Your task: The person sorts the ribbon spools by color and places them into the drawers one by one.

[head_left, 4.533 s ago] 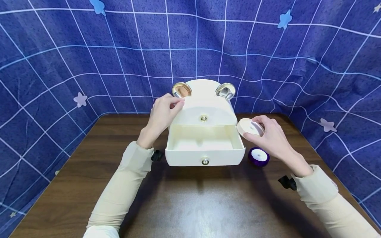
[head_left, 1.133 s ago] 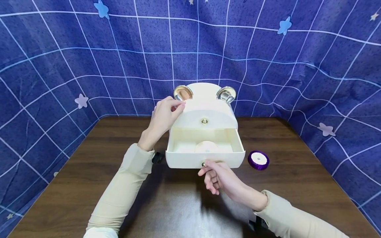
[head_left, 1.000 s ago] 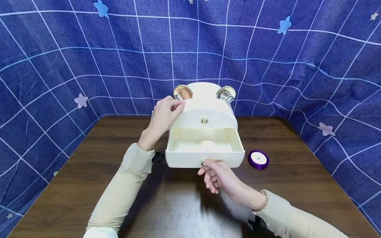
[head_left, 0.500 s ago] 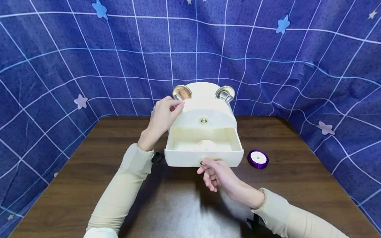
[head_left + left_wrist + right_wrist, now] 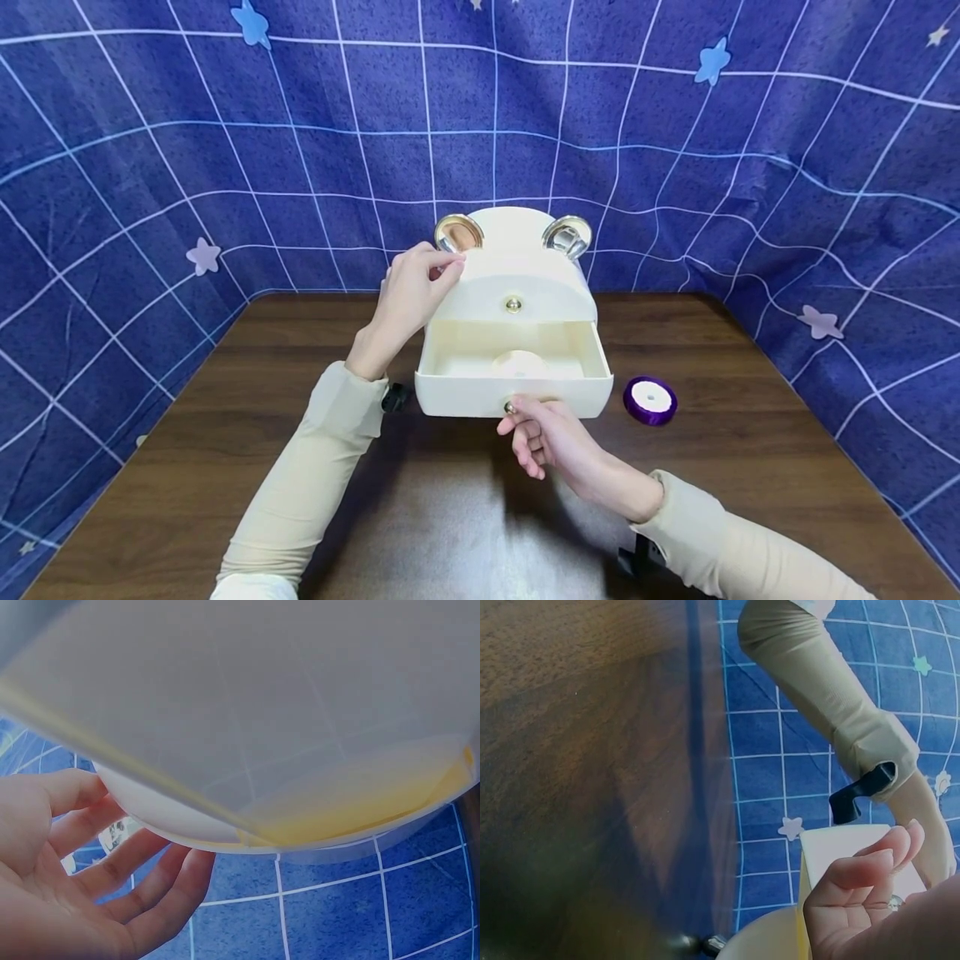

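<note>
A white drawer box (image 5: pixel 513 262) stands on the table, with its lower drawer (image 5: pixel 465 396) pulled out. Inside that drawer lies a cream ribbon roll (image 5: pixel 520 364), partly hidden by the drawer front. My right hand (image 5: pixel 562 446) pinches the lower drawer's small metallic knob (image 5: pixel 509 407) between thumb and forefinger, the other fingers loosely curled. At the box's upper left, my left hand (image 5: pixel 412 287) holds its side, and in the left wrist view the bent fingers (image 5: pixel 169 896) reach round the curved edge. Right of the drawer, a purple ribbon roll (image 5: pixel 650 401) lies flat.
Two round, shiny ear-like discs, one gold-toned (image 5: pixel 459 233) and one silvery (image 5: pixel 567 237), flank the box's top. The upper drawer's knob (image 5: pixel 513 304) sits on its closed front. Behind the wooden table (image 5: pixel 300 333) hangs a blue grid-patterned cloth (image 5: pixel 450 100).
The cream ribbon roll, earlier in my right hand, now lies in the lower drawer. The right hand moved to the knob, and the drawer has slid slightly inward. My left hand stays put.
</note>
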